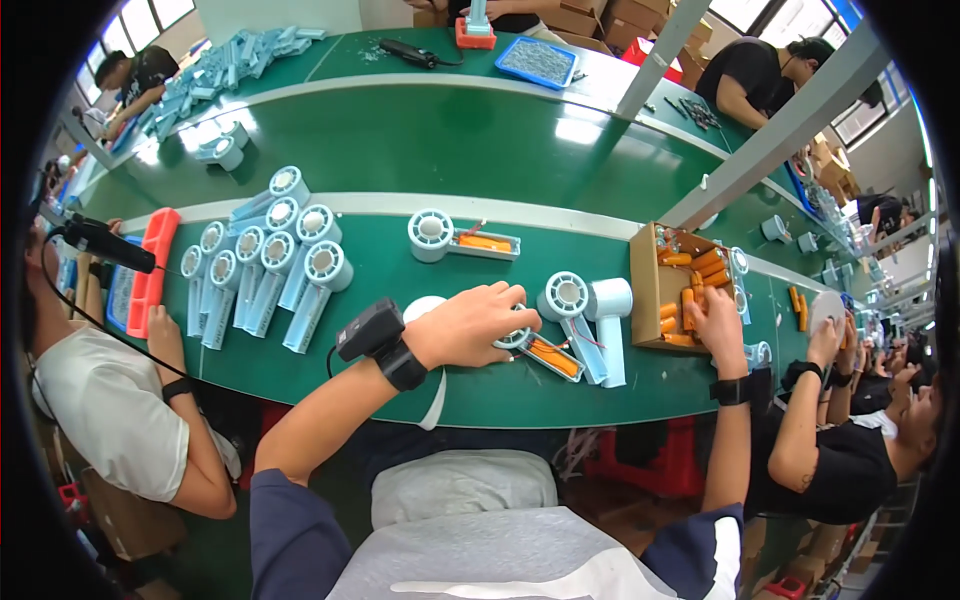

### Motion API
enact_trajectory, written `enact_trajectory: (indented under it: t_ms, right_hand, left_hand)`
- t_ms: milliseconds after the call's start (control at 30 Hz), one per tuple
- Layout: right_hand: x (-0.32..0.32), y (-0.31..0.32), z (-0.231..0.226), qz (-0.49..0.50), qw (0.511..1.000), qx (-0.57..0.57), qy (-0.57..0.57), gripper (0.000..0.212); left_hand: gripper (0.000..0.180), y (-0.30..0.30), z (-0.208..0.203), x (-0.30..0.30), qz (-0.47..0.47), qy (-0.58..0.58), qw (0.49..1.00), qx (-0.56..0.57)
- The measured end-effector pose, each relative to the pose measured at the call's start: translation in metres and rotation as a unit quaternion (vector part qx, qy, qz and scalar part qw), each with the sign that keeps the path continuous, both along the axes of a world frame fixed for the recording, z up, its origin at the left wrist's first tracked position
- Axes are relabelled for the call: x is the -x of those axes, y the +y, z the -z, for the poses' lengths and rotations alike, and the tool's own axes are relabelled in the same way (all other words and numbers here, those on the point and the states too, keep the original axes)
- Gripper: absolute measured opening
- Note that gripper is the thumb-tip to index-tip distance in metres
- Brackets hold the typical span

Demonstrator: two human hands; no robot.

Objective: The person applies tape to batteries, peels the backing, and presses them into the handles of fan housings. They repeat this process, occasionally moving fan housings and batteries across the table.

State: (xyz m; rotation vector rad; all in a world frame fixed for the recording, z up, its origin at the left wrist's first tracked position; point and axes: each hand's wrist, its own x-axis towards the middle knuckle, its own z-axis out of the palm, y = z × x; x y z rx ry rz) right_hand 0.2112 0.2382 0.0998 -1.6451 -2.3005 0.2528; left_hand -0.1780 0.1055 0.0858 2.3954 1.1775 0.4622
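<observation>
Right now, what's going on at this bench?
The person's left hand is on a light-blue plastic fan with a round head; its open handle holds an orange cylinder. The right hand is inside a brown cardboard box of orange cylinders; whether it grips one is unclear. More light-blue fans lie clustered on the glossy green tabletop, to the left.

This is a factory assembly workshop: a long green worktop [380, 260] crosses the frame, with workers [115, 405] seated at the left and right edges, identical pale-blue fan bodies [277, 250] grouped at left, loose blue parts [235, 70] heaped upper left, and cardboard boxes [578, 20] stacked at the top.
</observation>
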Motion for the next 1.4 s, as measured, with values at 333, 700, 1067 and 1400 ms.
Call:
enact_trajectory:
  t_ms: [333,700,1067,1400]
  right_hand:
    - [0.099,-0.050,-0.033,-0.140,0.936,0.153,0.286,0.027]
    - [0.127,-0.058,0.000,-0.204,0.781,0.470,0.356,0.030]
    - [-0.033,0.031,0.036,-0.072,0.993,0.002,-0.090,0.021]
    - [0.019,-0.078,-0.035,0.016,0.875,0.125,0.467,0.041]
  left_hand:
    - [0.049,-0.013,-0.043,0.008,-0.105,-0.089,0.983,-0.124]
    - [0.048,0.012,-0.061,-0.008,-0.039,-0.001,0.985,-0.169]
    - [0.047,0.109,-0.006,0.138,-0.374,0.049,0.908,-0.183]
    - [0.022,-0.079,-0.027,0.024,-0.302,0.059,0.951,-0.016]
